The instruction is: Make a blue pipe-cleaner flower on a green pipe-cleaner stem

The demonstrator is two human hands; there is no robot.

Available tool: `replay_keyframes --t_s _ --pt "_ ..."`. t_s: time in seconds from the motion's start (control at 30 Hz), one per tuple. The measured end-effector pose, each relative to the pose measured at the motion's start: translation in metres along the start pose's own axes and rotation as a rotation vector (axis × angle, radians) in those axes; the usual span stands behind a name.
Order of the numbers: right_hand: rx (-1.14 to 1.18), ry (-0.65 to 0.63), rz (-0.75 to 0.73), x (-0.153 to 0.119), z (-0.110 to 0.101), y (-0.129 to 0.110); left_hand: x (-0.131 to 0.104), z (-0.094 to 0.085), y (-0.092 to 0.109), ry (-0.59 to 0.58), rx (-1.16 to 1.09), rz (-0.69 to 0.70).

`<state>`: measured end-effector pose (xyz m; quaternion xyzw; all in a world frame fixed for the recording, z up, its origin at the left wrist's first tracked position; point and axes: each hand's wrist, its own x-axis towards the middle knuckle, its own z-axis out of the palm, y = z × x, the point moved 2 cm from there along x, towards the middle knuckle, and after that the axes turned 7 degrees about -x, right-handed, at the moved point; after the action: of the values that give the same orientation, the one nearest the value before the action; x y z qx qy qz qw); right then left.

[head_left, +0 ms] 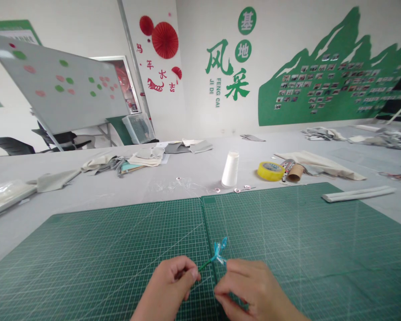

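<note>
Between my hands is a small craft flower (217, 253) with shiny blue petals on a thin green stem (205, 265). My left hand (173, 283) pinches the stem between thumb and fingers. The fingers of my right hand (254, 285) are closed on the lower right blue petal, and its tip is hidden behind them. Both hands are low in the view, just above the green cutting mats (127, 249), near the seam where the two mats meet.
Beyond the mats stand a white thread cone (231, 169), a yellow tape roll (270, 171) and a brown cardboard tube (295, 172). Grey and cream cloth pieces (147, 156) lie farther back. A rolled white strip (357, 193) rests at the right mat's far edge.
</note>
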<state>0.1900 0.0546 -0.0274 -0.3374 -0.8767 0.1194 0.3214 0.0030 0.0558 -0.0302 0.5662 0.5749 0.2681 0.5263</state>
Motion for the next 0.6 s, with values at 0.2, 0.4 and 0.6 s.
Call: replay_keyframes --t_s 0.2,0.4,0.6 --pt "0.086 -0.046 0.103 0.001 0.002 0.002 0.002 -0.003 -0.009 0.008 -0.175 0.001" --pt "0.163 -0.123 0.321 0.004 0.008 0.011 0.003 -0.004 -0.013 -0.018 -0.284 0.014" --pt "0.423 -0.185 0.551 0.003 0.018 0.021 0.002 0.0 -0.01 -0.097 -0.333 0.042"
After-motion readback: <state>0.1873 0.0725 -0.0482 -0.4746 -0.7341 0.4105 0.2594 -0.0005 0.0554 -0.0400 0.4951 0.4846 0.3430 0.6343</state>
